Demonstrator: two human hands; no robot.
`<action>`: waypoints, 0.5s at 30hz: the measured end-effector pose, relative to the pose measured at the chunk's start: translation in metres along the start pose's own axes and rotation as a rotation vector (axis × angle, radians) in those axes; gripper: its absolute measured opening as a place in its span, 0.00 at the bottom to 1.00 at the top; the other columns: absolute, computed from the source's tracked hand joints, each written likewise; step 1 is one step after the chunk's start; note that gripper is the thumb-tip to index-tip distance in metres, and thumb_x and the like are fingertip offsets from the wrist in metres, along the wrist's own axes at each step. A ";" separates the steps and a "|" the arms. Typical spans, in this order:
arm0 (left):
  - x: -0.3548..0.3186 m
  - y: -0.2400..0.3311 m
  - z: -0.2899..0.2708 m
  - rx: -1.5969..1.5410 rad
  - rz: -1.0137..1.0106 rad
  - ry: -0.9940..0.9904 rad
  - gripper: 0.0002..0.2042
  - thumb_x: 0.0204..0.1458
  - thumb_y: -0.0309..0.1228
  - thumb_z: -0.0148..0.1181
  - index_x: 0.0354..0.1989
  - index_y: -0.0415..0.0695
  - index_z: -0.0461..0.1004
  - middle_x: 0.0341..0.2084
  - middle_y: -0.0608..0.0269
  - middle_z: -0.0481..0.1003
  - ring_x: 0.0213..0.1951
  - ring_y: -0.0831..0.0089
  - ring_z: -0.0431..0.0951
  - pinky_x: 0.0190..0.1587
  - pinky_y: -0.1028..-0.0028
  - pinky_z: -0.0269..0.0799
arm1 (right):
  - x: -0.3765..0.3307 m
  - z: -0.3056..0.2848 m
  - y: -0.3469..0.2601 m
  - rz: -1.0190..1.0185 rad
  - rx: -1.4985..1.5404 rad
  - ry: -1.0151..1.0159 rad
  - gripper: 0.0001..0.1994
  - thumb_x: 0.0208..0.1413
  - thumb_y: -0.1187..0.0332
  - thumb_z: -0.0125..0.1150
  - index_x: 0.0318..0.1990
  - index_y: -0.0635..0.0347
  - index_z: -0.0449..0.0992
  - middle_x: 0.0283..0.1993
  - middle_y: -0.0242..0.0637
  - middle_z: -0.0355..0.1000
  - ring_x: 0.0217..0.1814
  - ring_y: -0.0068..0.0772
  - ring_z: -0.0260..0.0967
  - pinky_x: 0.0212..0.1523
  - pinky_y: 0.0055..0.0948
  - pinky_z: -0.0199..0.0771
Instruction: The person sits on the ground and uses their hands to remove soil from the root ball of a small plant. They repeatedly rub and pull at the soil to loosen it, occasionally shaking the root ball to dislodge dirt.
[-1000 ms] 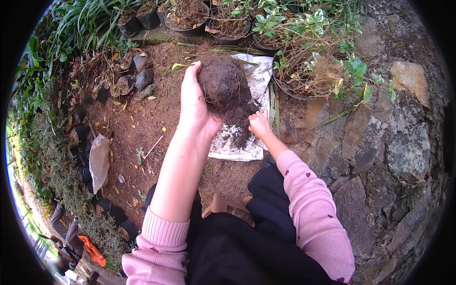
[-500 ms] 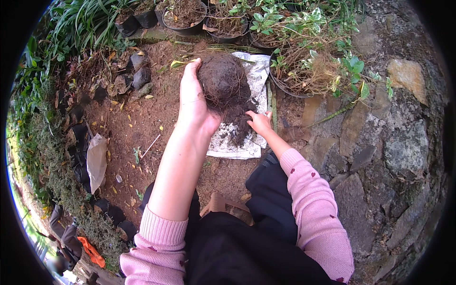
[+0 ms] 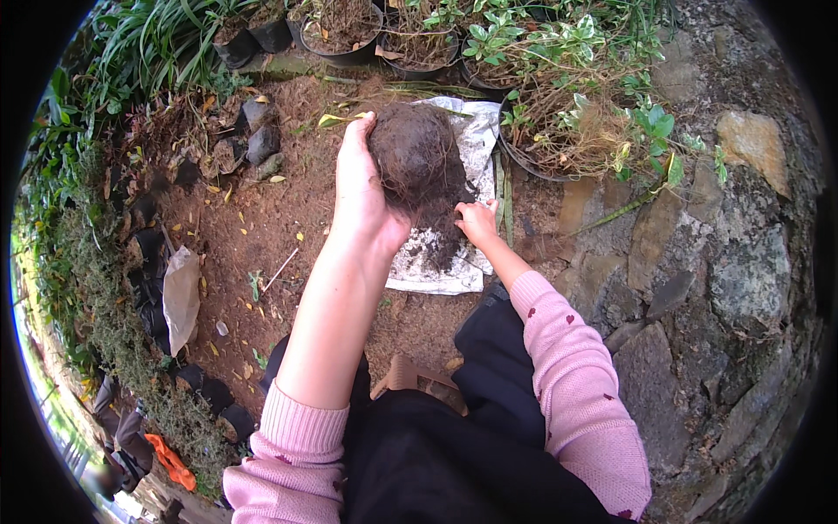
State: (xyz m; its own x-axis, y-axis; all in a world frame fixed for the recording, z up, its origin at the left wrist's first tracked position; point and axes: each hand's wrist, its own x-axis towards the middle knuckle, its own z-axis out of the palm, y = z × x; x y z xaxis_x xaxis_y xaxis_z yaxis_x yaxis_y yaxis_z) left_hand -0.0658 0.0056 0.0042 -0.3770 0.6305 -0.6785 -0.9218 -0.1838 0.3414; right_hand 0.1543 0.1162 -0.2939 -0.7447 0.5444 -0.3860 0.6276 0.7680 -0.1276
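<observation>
My left hand (image 3: 365,183) grips a dark root ball (image 3: 413,150), a rounded clump of soil matted with fine brown roots, from its left side and underneath. Loose dark soil (image 3: 443,249) lies below it on a white sack (image 3: 478,162) spread over the ground. At the right edge of that soil is my right hand (image 3: 477,224), its fingers bent inward close to the crumbs. What its fingertips hold, if anything, is too small to make out.
Potted plants (image 3: 340,35) line the far side; a bushy variegated plant (image 3: 576,131) leans in at right. A stone wall (image 3: 668,349) rises on the right. Black planting bags (image 3: 153,301) and a pale plastic bag (image 3: 181,297) lie left. A brown stool (image 3: 417,377) shows beneath me.
The view has shifted slightly. My left hand still holds the root ball at about the same place, and my right hand's fingers have drawn slightly closer together beside the soil.
</observation>
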 end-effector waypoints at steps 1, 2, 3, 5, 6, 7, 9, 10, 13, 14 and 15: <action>0.000 0.000 0.000 0.005 0.003 0.000 0.25 0.54 0.49 0.46 0.51 0.43 0.67 0.46 0.54 0.71 0.47 0.59 0.70 0.52 0.55 0.64 | 0.001 0.000 0.000 0.019 0.016 0.001 0.13 0.41 0.63 0.68 0.37 0.49 0.77 0.32 0.32 0.75 0.44 0.32 0.70 0.56 0.50 0.49; -0.001 0.000 0.001 0.011 0.006 -0.001 0.25 0.54 0.50 0.46 0.51 0.43 0.67 0.46 0.54 0.71 0.47 0.59 0.70 0.52 0.55 0.64 | 0.001 0.001 -0.001 0.022 -0.012 0.017 0.10 0.42 0.64 0.67 0.35 0.50 0.76 0.30 0.32 0.75 0.43 0.32 0.70 0.56 0.49 0.50; -0.002 0.000 0.001 0.016 0.009 -0.001 0.25 0.54 0.50 0.46 0.51 0.43 0.67 0.46 0.54 0.71 0.47 0.59 0.70 0.52 0.55 0.64 | 0.001 0.002 -0.003 0.025 -0.040 0.032 0.08 0.43 0.66 0.65 0.33 0.52 0.76 0.29 0.33 0.75 0.42 0.32 0.71 0.56 0.49 0.50; -0.003 0.001 0.002 0.015 0.010 0.005 0.25 0.54 0.50 0.46 0.51 0.43 0.67 0.47 0.54 0.71 0.47 0.59 0.70 0.52 0.55 0.64 | 0.003 0.005 -0.007 0.012 -0.141 0.118 0.04 0.44 0.68 0.61 0.29 0.54 0.76 0.26 0.33 0.75 0.40 0.31 0.71 0.56 0.48 0.52; -0.004 0.001 0.003 0.014 0.007 0.006 0.25 0.54 0.50 0.46 0.52 0.43 0.67 0.47 0.54 0.71 0.47 0.59 0.70 0.52 0.55 0.64 | 0.004 0.010 -0.008 -0.002 -0.216 0.190 0.02 0.45 0.69 0.59 0.28 0.54 0.76 0.26 0.33 0.75 0.39 0.31 0.71 0.56 0.47 0.52; -0.003 0.000 0.003 0.013 0.003 -0.006 0.25 0.54 0.50 0.46 0.52 0.43 0.67 0.47 0.54 0.70 0.48 0.59 0.70 0.52 0.54 0.64 | 0.005 0.015 -0.007 -0.016 -0.291 0.261 0.02 0.46 0.70 0.57 0.27 0.54 0.76 0.25 0.33 0.74 0.38 0.31 0.72 0.56 0.47 0.53; 0.000 -0.001 0.000 0.008 -0.002 -0.027 0.25 0.54 0.50 0.46 0.52 0.43 0.67 0.47 0.55 0.70 0.48 0.59 0.69 0.52 0.53 0.63 | 0.005 0.018 -0.006 -0.077 -0.335 0.285 0.05 0.48 0.72 0.53 0.26 0.55 0.75 0.25 0.32 0.74 0.37 0.30 0.72 0.55 0.45 0.54; 0.001 -0.001 0.000 0.013 0.001 -0.012 0.25 0.53 0.51 0.46 0.52 0.43 0.67 0.47 0.55 0.70 0.49 0.59 0.69 0.52 0.53 0.63 | 0.005 0.017 -0.008 -0.110 -0.356 0.297 0.06 0.48 0.73 0.51 0.26 0.55 0.75 0.24 0.31 0.74 0.36 0.30 0.72 0.55 0.45 0.55; -0.001 -0.001 0.002 0.021 -0.003 0.016 0.26 0.53 0.51 0.46 0.52 0.44 0.67 0.47 0.56 0.70 0.49 0.59 0.69 0.52 0.52 0.62 | 0.007 0.012 -0.007 -0.072 -0.285 0.241 0.03 0.47 0.69 0.57 0.28 0.54 0.77 0.26 0.31 0.75 0.36 0.30 0.72 0.56 0.45 0.52; -0.001 -0.001 0.002 0.018 -0.010 0.017 0.26 0.53 0.51 0.46 0.52 0.44 0.67 0.47 0.56 0.70 0.50 0.59 0.69 0.52 0.51 0.61 | 0.007 0.008 -0.004 -0.024 -0.144 0.137 0.03 0.46 0.68 0.59 0.29 0.52 0.77 0.27 0.31 0.76 0.36 0.30 0.72 0.56 0.44 0.51; -0.002 0.000 0.001 0.013 -0.011 0.021 0.26 0.53 0.51 0.46 0.52 0.44 0.67 0.47 0.56 0.70 0.50 0.59 0.68 0.53 0.51 0.61 | 0.006 -0.007 -0.004 0.018 -0.003 0.033 0.04 0.45 0.66 0.62 0.30 0.50 0.78 0.27 0.30 0.76 0.36 0.30 0.72 0.55 0.43 0.51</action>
State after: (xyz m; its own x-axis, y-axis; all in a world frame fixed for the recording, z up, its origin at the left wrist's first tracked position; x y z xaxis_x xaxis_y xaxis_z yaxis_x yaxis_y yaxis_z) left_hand -0.0651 0.0051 0.0058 -0.3687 0.6165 -0.6957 -0.9247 -0.1666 0.3424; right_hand 0.1460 0.1185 -0.2893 -0.7405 0.5686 -0.3582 0.6401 0.7592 -0.1181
